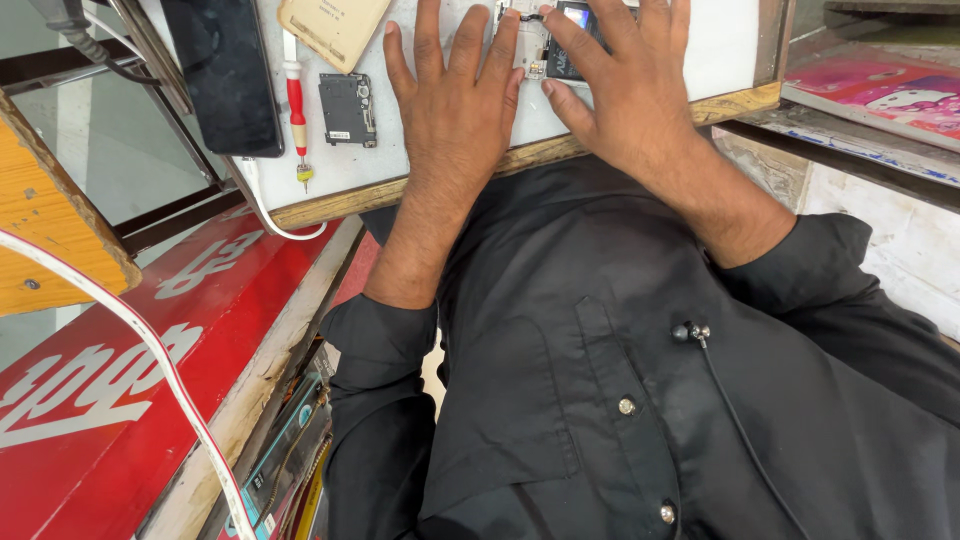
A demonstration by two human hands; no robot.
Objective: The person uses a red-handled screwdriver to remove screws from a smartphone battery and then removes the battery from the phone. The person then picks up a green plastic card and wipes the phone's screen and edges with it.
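Note:
My left hand [455, 95] lies flat on the white work board [700, 50], fingers spread and pointing away, holding nothing. My right hand [625, 85] rests beside it, its thumb and fingers touching a small opened phone with exposed parts [560, 35] at the top edge of view. Whether the right hand grips the phone is hidden by the frame edge. Black shirt sleeves [600, 350] cover both forearms lower down.
On the board to the left lie a red-handled screwdriver [296, 110], a small dark phone part [348, 110], a beige back cover [333, 28] and a black phone [225, 75]. A white cable [150, 350] crosses a red sign [120, 360]. A pink box [885, 95] sits at right.

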